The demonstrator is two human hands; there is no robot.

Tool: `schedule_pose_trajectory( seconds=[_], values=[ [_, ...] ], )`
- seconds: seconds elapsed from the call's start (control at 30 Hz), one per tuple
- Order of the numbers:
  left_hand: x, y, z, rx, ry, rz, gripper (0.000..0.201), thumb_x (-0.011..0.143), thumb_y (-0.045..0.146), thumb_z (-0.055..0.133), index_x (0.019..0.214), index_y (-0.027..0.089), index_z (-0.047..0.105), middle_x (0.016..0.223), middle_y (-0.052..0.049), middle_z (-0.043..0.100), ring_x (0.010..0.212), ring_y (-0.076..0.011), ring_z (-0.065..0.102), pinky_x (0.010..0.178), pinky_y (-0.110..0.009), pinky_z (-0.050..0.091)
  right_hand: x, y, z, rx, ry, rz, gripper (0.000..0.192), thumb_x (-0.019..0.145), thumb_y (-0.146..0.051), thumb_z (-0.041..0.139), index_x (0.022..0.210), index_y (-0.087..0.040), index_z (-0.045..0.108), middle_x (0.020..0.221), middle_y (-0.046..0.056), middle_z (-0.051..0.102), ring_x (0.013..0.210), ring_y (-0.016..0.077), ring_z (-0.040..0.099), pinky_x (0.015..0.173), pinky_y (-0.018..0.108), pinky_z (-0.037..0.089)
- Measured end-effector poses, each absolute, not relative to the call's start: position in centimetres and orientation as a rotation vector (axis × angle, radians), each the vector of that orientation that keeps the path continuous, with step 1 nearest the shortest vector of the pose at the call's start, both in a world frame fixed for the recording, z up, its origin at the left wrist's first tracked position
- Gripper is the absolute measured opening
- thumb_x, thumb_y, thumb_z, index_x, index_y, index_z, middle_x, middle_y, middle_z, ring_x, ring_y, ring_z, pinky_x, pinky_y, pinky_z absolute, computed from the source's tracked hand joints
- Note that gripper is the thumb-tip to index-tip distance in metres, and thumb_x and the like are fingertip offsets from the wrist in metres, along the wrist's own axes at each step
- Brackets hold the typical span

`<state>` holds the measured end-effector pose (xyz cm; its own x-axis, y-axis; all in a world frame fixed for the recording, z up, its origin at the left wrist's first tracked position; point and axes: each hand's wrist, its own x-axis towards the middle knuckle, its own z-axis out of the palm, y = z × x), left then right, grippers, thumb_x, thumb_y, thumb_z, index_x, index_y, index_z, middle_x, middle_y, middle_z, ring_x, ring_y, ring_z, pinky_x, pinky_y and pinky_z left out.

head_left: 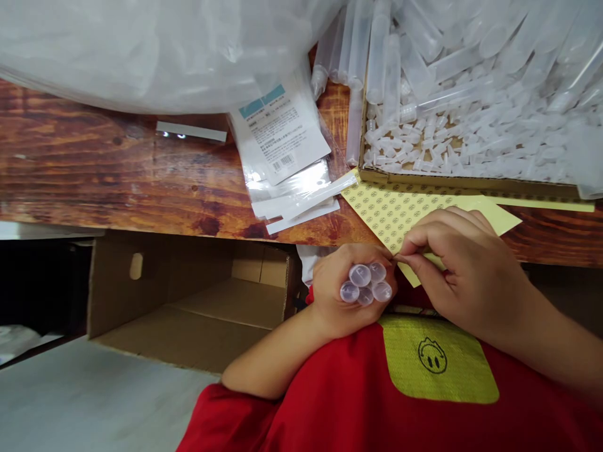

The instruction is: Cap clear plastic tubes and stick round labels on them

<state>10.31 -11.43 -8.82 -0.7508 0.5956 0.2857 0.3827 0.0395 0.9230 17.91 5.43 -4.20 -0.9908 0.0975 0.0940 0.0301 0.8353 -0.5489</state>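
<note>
My left hand (334, 282) is wrapped around a bundle of several clear plastic tubes (360, 275), their round ends facing up toward me. Thumb and forefinger of my right hand (456, 270) are pinched together beside the left hand's knuckles. Whatever lies between those fingertips is too small to make out. Beneath the right hand, a yellow sheet of small round printed stickers (381, 210) hangs partly over the table edge. Its lower corner shows below my right fingers.
A shallow cardboard tray (471, 184) holds many small translucent caps and tubes. More tubes (360, 44) lie left of it. Printed packets (287, 132) and a big plastic bag (141, 50) rest on the wooden table (94, 169). An open cardboard box (207, 314) stands below.
</note>
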Motion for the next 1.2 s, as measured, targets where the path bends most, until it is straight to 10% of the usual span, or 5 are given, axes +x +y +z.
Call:
schedule_pose_trajectory(
  seconds=[0.93, 1.2],
  values=[
    [10.6, -10.3, -7.0, 0.289, 1.778, 1.875, 0.025, 0.077, 0.015, 0.077, 0.086, 0.021, 0.054, 0.068, 0.004, 0.062, 0.055, -0.0095, 0.060, 0.050, -0.020, 0.050, 20.1, 7.0, -5.8, 0.206, -2.771, 0.846, 0.017, 0.099, -0.013, 0.060, 0.111, -0.021, 0.068, 0.103, 0.004, 0.075, 0.096, 0.0213, 0.067, 0.083, 0.038, 0.048],
    [11.7, -9.8, -7.4, 0.361, 1.835, 1.873, 0.023, 0.078, 0.015, 0.075, 0.085, 0.022, 0.053, 0.072, 0.003, 0.062, 0.055, -0.0091, 0.057, 0.048, -0.021, 0.048, 20.2, 6.6, -5.1, -0.002, -2.717, 0.842, 0.006, 0.098, -0.022, 0.065, 0.093, -0.022, 0.068, 0.090, 0.003, 0.071, 0.086, 0.0204, 0.064, 0.078, 0.038, 0.047]
  ],
)
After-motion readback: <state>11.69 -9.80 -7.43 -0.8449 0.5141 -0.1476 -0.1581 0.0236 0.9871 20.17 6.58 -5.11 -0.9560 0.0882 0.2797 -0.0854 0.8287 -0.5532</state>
